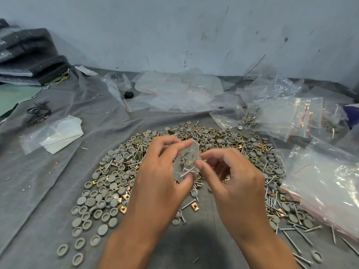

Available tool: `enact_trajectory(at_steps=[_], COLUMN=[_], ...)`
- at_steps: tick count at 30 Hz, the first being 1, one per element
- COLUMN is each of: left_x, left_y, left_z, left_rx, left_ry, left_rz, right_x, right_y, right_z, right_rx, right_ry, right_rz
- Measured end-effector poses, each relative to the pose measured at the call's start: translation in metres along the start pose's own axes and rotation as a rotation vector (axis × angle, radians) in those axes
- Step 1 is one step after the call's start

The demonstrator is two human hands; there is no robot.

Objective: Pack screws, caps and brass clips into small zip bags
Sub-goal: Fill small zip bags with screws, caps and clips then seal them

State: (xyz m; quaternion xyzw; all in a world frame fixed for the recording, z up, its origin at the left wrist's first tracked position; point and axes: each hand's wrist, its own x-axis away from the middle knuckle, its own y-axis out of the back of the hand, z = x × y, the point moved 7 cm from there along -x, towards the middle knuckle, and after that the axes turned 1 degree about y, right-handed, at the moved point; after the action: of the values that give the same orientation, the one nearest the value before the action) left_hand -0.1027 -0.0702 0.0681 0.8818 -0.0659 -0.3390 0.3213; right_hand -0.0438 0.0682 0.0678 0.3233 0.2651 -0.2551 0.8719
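A small clear zip bag [188,162] with screws, a cap and a brass clip inside is held above the pile. My left hand [163,171] grips it between thumb and fingers from the left. My right hand [229,171] pinches its right edge with thumb and forefinger. Below spreads a big pile of grey round caps [108,183], brass clips [123,209] and silver screws [297,238] on a grey cloth [38,200].
Empty zip bags [174,92] lie at the back centre. Filled and stacked bags [287,115] sit at the right, with a large red-striped bag [326,187] nearer. White plastic [60,134] and black ties [38,112] lie left. Folded dark fabric [29,55] is far left.
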Motion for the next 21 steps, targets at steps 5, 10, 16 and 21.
enact_trajectory(at_steps=[5, 10, 16, 21], left_x=[0.0, 0.002, 0.001, 0.0], left_y=[0.001, -0.001, 0.0, 0.001], left_z=[-0.001, -0.001, -0.004, -0.001], left_rx=[0.003, -0.028, 0.001, 0.044], left_ry=[0.014, 0.01, -0.008, 0.023], left_rz=[0.015, 0.032, 0.007, 0.017], right_x=[0.0, 0.004, 0.002, 0.0], right_y=[-0.006, -0.014, -0.01, -0.006], right_z=[-0.003, 0.003, -0.003, -0.006], right_rx=[-0.006, 0.01, 0.047, -0.06], right_ry=[0.002, 0.077, -0.025, -0.131], right_rz=[0.085, 0.19, 0.009, -0.127])
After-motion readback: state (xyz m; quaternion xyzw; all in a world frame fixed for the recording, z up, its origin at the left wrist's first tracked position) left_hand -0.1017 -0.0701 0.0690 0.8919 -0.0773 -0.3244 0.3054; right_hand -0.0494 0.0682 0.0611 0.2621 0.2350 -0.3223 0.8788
